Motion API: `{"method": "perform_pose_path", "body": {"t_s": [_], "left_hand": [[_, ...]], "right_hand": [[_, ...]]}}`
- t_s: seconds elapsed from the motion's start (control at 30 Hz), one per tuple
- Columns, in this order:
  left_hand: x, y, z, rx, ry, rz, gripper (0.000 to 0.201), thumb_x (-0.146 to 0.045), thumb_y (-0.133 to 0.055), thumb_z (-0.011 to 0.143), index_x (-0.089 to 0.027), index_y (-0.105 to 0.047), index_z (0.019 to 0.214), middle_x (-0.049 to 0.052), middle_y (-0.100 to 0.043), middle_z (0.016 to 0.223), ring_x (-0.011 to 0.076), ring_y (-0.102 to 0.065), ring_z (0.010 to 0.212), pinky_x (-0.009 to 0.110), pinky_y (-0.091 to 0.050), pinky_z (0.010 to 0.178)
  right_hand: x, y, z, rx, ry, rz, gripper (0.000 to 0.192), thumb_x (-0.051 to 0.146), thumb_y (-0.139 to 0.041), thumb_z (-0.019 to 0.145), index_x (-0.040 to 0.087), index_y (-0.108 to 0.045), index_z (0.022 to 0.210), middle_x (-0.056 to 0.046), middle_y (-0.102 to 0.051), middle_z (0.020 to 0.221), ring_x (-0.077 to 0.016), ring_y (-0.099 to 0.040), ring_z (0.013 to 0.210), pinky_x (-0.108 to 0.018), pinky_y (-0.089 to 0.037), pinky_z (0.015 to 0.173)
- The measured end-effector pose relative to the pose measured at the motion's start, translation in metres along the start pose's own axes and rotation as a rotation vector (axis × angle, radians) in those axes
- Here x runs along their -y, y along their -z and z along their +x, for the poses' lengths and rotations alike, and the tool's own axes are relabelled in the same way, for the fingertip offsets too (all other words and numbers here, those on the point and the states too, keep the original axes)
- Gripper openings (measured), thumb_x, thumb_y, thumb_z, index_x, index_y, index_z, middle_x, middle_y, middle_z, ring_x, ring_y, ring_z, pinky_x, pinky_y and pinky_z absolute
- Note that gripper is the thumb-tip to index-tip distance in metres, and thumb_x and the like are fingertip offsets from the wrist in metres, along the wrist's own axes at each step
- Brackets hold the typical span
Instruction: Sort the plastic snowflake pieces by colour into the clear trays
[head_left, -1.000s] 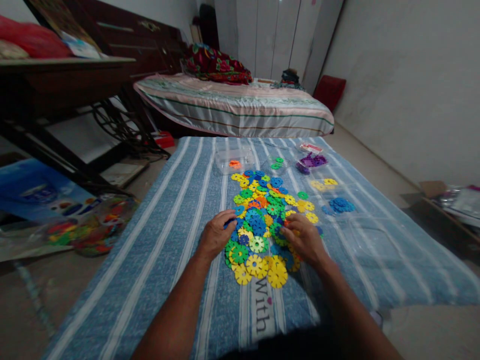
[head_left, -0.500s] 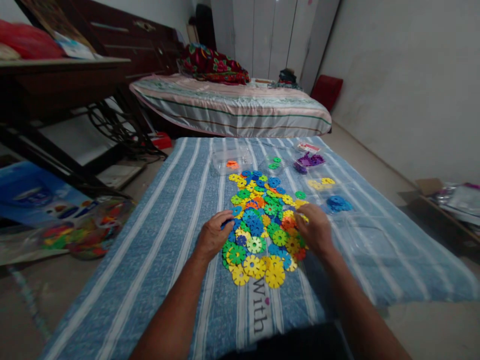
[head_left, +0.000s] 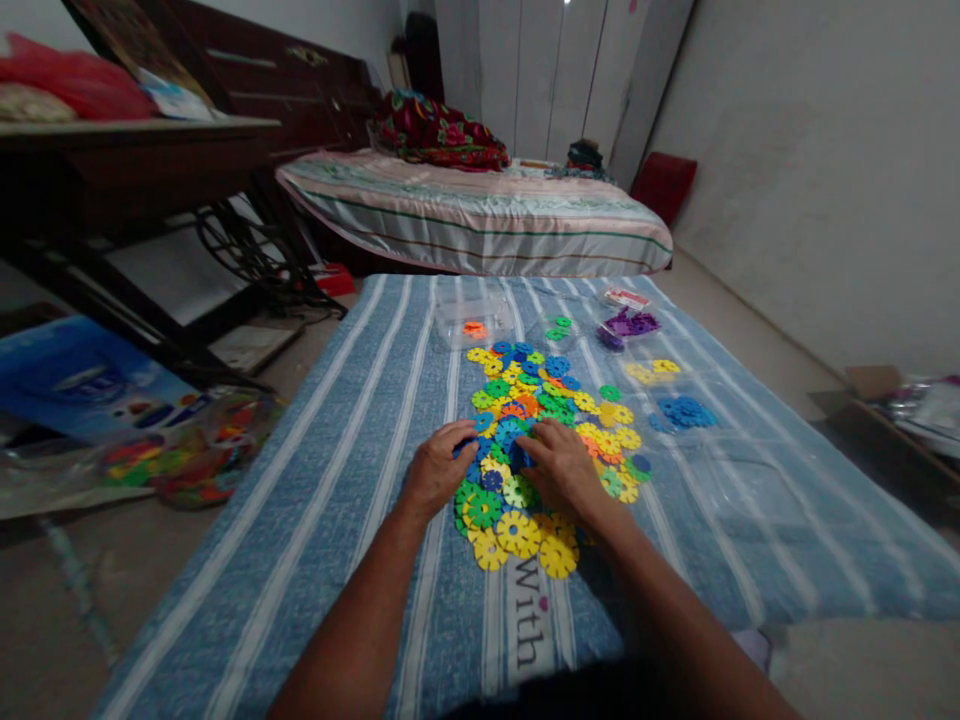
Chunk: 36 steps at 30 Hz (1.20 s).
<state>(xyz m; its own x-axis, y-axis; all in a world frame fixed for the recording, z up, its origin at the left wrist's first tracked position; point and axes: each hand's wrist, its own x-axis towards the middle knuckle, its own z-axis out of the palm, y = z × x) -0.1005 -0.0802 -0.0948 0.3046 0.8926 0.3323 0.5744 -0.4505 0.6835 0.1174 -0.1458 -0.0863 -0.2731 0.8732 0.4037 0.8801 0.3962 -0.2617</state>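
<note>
A loose pile of notched plastic discs [head_left: 517,533] in yellow, green, blue and orange lies on the striped blue cloth [head_left: 352,430]. My left hand [head_left: 441,465] rests at the pile's left edge, its thumb and fingers closed round blue discs [head_left: 460,449], partly hidden by the fingers. Over the middle of the pile, my right hand [head_left: 566,468] reaches in from the right, fingertips closed on a dark blue disc [head_left: 519,456]. The palm and forearm cover some discs beneath.
Behind the pile stand clear boxes with an orange batch [head_left: 475,329], green discs [head_left: 559,328] and purple discs [head_left: 630,323]. Yellow discs [head_left: 652,371] and blue discs [head_left: 684,412] sit at right, near a clear lid [head_left: 742,485]. A bed [head_left: 480,225] is beyond.
My right hand has moved left from the pile's right edge to its middle, uncovering yellow and orange discs there. My left hand stays at the left edge with blue discs. The view has shifted slightly.
</note>
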Motion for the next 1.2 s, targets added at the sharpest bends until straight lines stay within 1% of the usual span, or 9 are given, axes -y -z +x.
{"method": "perform_pose_path", "body": {"t_s": [0.17,0.37,0.57,0.63,0.73,0.83,0.93,1.03,1.2], "left_hand": [[0.0,0.0,-0.001,0.005,-0.004,-0.002,0.026,-0.03,-0.053,0.084,-0.017,-0.072,0.096,0.011,-0.07,0.116,0.0233,-0.064,0.112,0.04,-0.049,0.103],[0.001,-0.001,-0.001,0.0,0.0,-0.002,0.026,-0.03,-0.053,0.083,-0.016,-0.072,0.096,0.011,-0.07,0.116,0.0236,-0.064,0.112,0.04,-0.049,0.103],[0.003,-0.001,-0.001,-0.001,0.0,-0.001,0.026,-0.03,-0.054,0.083,-0.017,-0.072,0.095,0.011,-0.07,0.116,0.0237,-0.065,0.111,0.042,-0.049,0.103],[0.003,-0.001,-0.001,0.001,0.005,-0.001,0.025,-0.03,-0.054,0.083,-0.017,-0.072,0.095,0.011,-0.071,0.116,0.0235,-0.065,0.111,0.041,-0.049,0.103],[0.001,-0.001,-0.001,0.002,0.007,-0.004,0.026,-0.03,-0.054,0.083,-0.017,-0.072,0.095,0.011,-0.07,0.116,0.0233,-0.064,0.112,0.041,-0.048,0.104],[0.0,0.0,0.0,0.0,0.01,-0.005,0.026,-0.03,-0.054,0.083,-0.018,-0.072,0.095,0.01,-0.07,0.117,0.0227,-0.065,0.111,0.04,-0.049,0.104],[0.0,0.0,0.0,-0.002,0.013,-0.005,0.025,-0.03,-0.054,0.083,-0.019,-0.072,0.094,0.009,-0.07,0.116,0.0227,-0.065,0.11,0.04,-0.049,0.103],[0.0,0.0,0.001,-0.003,0.011,0.002,0.025,-0.03,-0.053,0.083,-0.019,-0.072,0.094,0.008,-0.071,0.116,0.0229,-0.065,0.11,0.041,-0.049,0.103],[0.0,0.0,0.0,-0.01,0.015,0.012,0.025,-0.032,-0.053,0.083,-0.02,-0.072,0.095,0.008,-0.071,0.116,0.0231,-0.065,0.11,0.042,-0.049,0.103]], "right_hand": [[-0.001,-0.007,-0.004,-0.005,-0.026,0.028,0.035,0.021,-0.069,0.079,0.024,-0.065,0.113,-0.011,-0.062,0.119,-0.03,-0.05,0.119,-0.045,-0.044,0.098],[-0.001,-0.008,-0.009,-0.169,0.001,0.101,0.012,0.02,-0.061,0.085,0.022,-0.069,0.093,-0.01,-0.066,0.109,-0.0268,-0.054,0.114,-0.043,-0.046,0.097],[-0.009,0.002,-0.014,-0.287,0.025,0.197,0.015,0.024,-0.056,0.088,0.021,-0.068,0.08,-0.01,-0.068,0.101,-0.0226,-0.061,0.1,-0.037,-0.052,0.087],[-0.022,0.012,-0.014,-0.314,-0.002,0.183,0.015,0.026,-0.056,0.089,0.022,-0.068,0.081,-0.009,-0.069,0.098,-0.0214,-0.063,0.095,-0.036,-0.053,0.083],[-0.056,0.037,-0.015,-0.405,-0.091,0.094,0.016,0.029,-0.056,0.089,0.021,-0.068,0.081,-0.009,-0.07,0.094,-0.0219,-0.064,0.091,-0.037,-0.052,0.083],[-0.096,0.065,-0.016,-0.552,-0.287,-0.14,0.018,0.029,-0.056,0.087,0.019,-0.069,0.081,-0.01,-0.07,0.086,-0.024,-0.064,0.084,-0.04,-0.051,0.08],[-0.114,0.076,-0.019,-0.625,-0.436,-0.304,0.021,0.029,-0.055,0.086,0.016,-0.069,0.092,-0.013,-0.069,0.088,-0.0273,-0.062,0.086,-0.043,-0.049,0.08],[-0.096,0.061,-0.02,-0.558,-0.323,-0.206,0.02,0.028,-0.054,0.087,0.016,-0.069,0.093,-0.012,-0.069,0.09,-0.0259,-0.061,0.087,-0.041,-0.049,0.081],[-0.03,0.015,-0.012,-0.312,-0.055,0.024,0.014,0.024,-0.056,0.088,0.02,-0.069,0.093,-0.011,-0.067,0.102,-0.0238,-0.059,0.1,-0.038,-0.049,0.088]]}}
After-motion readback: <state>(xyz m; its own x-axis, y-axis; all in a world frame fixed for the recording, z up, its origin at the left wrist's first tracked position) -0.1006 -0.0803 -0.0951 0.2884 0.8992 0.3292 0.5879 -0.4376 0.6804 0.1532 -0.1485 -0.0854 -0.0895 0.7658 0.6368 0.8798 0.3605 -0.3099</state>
